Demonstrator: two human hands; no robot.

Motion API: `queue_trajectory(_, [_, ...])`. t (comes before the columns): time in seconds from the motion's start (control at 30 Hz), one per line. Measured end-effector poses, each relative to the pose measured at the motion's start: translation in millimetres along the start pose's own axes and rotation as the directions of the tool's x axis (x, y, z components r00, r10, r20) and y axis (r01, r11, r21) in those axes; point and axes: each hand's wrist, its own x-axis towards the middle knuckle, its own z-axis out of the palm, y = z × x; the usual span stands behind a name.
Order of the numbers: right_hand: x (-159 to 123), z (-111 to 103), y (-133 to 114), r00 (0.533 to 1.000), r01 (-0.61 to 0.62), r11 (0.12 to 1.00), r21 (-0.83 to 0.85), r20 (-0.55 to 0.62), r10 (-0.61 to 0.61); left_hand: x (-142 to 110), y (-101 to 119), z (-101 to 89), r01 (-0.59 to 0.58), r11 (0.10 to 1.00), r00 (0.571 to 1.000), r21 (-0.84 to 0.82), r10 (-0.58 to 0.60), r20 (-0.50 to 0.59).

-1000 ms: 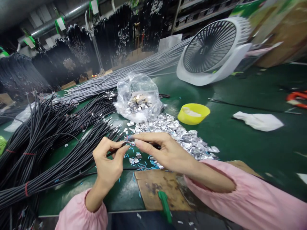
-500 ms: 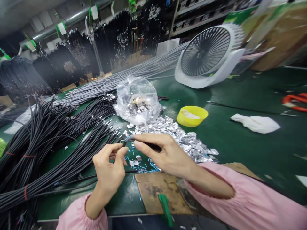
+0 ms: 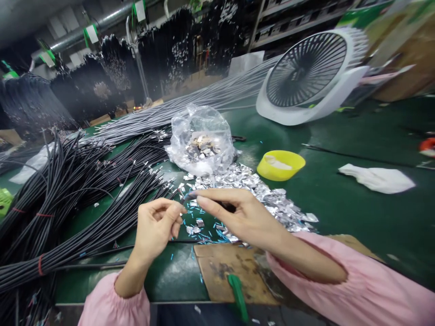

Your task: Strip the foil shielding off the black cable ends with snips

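Observation:
My left hand (image 3: 158, 228) is closed in a pinch, thumb against forefinger, at the end of a black cable that its fingers mostly hide. Close on its right, my right hand (image 3: 239, 213) has thumb and forefinger nearly together. A dark tool (image 3: 228, 206) is tucked inside it; its kind is hidden by the fingers. A bit of dark and blue wire (image 3: 189, 195) shows between the fingertips of the two hands. Beneath them lie blue wire offcuts (image 3: 204, 235) and a heap of silver foil scraps (image 3: 272, 203).
Black cable bundles (image 3: 102, 217) fill the left side. Behind the hands are a clear plastic bag (image 3: 204, 117) of scraps, a yellow dish (image 3: 282, 171) and a white fan (image 3: 309, 77). A wooden board (image 3: 220, 267) with a green handle (image 3: 238, 296) lies at the table's front edge.
The view has turned slightly left, so things sit further right. The black cable end with blue wire, plain before between the hands, is now largely hidden at the fingertips.

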Motion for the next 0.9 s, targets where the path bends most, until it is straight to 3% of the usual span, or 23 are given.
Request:
queue_trajectory(0.13, [1,1,-1,0.991,-0.068,0.998,-0.009,-0.120,0.066,-1,-8,5.1,-0.103,0.988,0.982,0.116,0.119,-0.144])
queue_trajectory(0.3, [1,1,-7,0.993,-0.071,0.990,0.123,-0.083,0.081,-3,-17,7.4,-0.181,0.948,0.964,0.260,0.224,-0.142])
queue_trajectory(0.47, [1,0,-5,0.980,-0.187,0.958,0.216,-0.021,0.196,-3,-22,7.4,-0.213,0.928,0.956,0.307,0.262,-0.129])
queue_trajectory(0.53, [1,0,-4,0.990,-0.143,0.974,0.177,0.005,0.144,-3,-24,7.2,-0.226,0.929,0.951,0.295,0.275,-0.138])
queue_trajectory(0.6, [1,1,-3,1.000,-0.021,0.996,0.086,-0.005,0.021,-3,-25,6.6,-0.253,0.913,0.941,0.320,0.308,-0.137])
queue_trajectory(0.7, [1,1,-1,0.987,0.158,0.987,-0.029,-0.033,-0.159,-1,-23,4.9,-0.301,0.870,0.927,0.391,0.363,-0.094])
queue_trajectory(0.77, [2,-1,1,0.980,0.198,0.980,-0.011,-0.006,-0.198,0,-19,3.1,-0.308,0.863,0.936,0.399,0.350,-0.034])
queue_trajectory(0.83, [3,-2,3,0.983,0.158,0.978,0.133,0.075,-0.169,1,-12,1.2,-0.279,0.895,0.960,0.349,0.273,0.068])
queue_trajectory(0.9, [5,-3,4,0.972,0.021,0.935,0.354,0.211,-0.102,1,-6,-0.1,-0.204,0.943,0.970,0.265,0.156,0.188])
